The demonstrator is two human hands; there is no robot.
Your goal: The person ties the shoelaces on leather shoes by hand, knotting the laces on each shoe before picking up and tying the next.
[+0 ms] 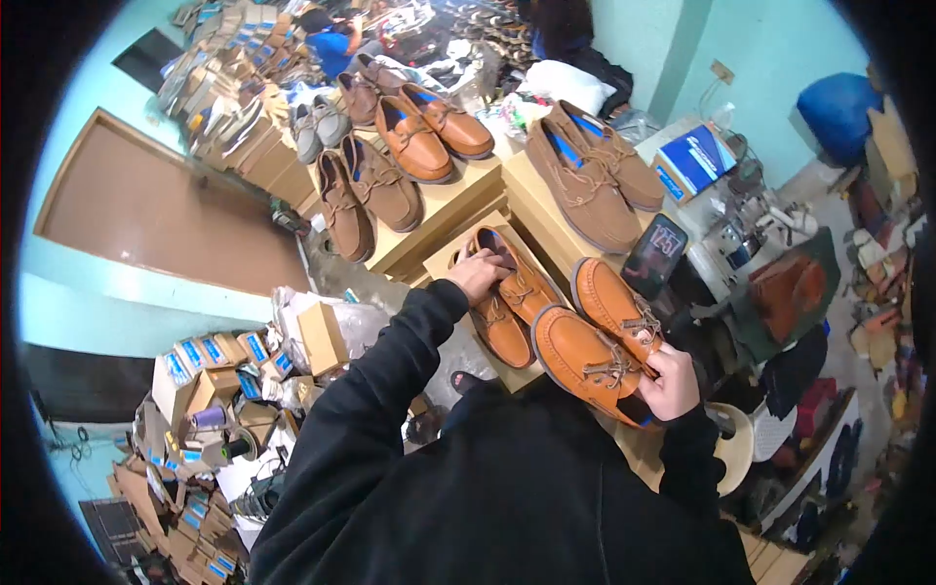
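On your far left, cardboard boxes (210, 385) lie heaped below a flat brown door (171, 219). Ahead, matte brown shoes (382, 185) and glossy tan shoes (414, 139) crowd the stacked cartons (434, 219), hemming in your work. Your left hand (478, 275) bends its fingers over the heel ends of the lower pair (504, 333), smooth orange-tan lace-ups on a box before you; whether it pinches them, you cannot tell. Farther right, your right hand (671, 383) pinches the heel ends of the raised pair (585, 359), orange-tan leather with stitched, rounded toes and dark laces, partly overlapping the lower pair. Beyond sit larger brown shoes (590, 185), a lit phone (655, 252) near the raised toes, and a blue-and-white box (695, 161).
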